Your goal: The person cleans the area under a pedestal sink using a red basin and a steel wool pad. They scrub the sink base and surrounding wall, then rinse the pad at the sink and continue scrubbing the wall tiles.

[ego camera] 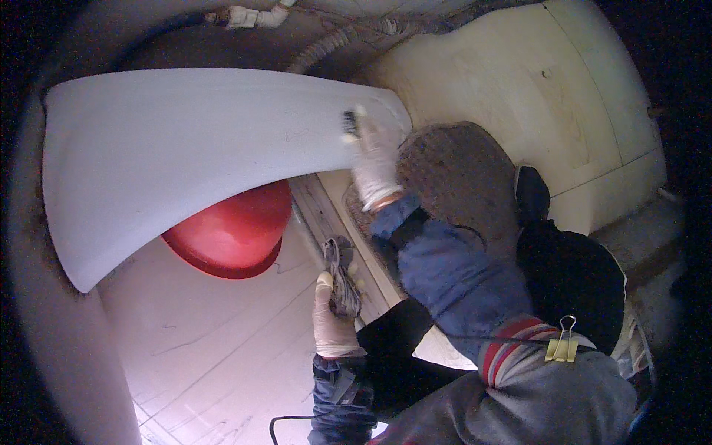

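A large, smooth, pale grey curved panel [194, 128] spans the left and middle of the view, wide at its left end and narrow at its right. My right hand [378, 153], in a thin white glove, is over the panel's narrow end. A small dark-and-pale object [350, 124], blurred by motion, is at its fingertips; its kind is unclear. My left hand [334, 328], also gloved, is lower down and away from the panel. It holds a crumpled grey cloth [343, 283].
Below the panel sits a red rounded plastic vessel [239, 231] with a flared rim. A brown rough-surfaced pad [456, 178] lies right of my right hand, beside pale boards [512, 72]. A ribbed hose [328, 47] runs behind the panel. A thin black cable [295, 417] loops near my left sleeve.
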A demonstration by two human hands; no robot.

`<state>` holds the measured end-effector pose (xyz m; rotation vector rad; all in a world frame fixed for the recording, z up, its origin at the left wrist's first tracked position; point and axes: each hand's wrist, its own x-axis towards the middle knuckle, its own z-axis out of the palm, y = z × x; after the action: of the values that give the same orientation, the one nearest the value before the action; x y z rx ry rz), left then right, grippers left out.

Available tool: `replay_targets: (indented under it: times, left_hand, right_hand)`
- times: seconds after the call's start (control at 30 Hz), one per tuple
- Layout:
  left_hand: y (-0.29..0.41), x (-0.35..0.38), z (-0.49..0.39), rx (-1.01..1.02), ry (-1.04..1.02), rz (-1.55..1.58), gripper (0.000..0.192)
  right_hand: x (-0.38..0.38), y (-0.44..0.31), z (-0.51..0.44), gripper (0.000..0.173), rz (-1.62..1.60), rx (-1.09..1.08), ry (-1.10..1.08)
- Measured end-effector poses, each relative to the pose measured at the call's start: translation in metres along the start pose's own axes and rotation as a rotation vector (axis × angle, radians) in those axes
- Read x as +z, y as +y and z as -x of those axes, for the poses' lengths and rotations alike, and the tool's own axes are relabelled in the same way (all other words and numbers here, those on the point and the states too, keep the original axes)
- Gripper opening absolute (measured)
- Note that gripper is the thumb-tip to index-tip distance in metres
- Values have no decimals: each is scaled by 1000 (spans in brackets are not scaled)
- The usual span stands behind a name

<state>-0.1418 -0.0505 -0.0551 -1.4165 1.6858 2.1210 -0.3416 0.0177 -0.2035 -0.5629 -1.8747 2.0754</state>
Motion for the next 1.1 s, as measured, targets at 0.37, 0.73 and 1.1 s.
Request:
replay_targets:
  times: [0.37,0.73,1.1]
  left_hand:
    - [13,10,-6,-44,-54,-59,48]
    - [7,24,-16,-40,57,-2,47]
    - [12,36,-6,16,-32,-58,52]
  right_hand:
    - [-33,-57,2,48,60,129,-111]
    - [-27,-126,14,46,173,-393,-190]
    - [-24,-3,-3,46,-155,-31,58]
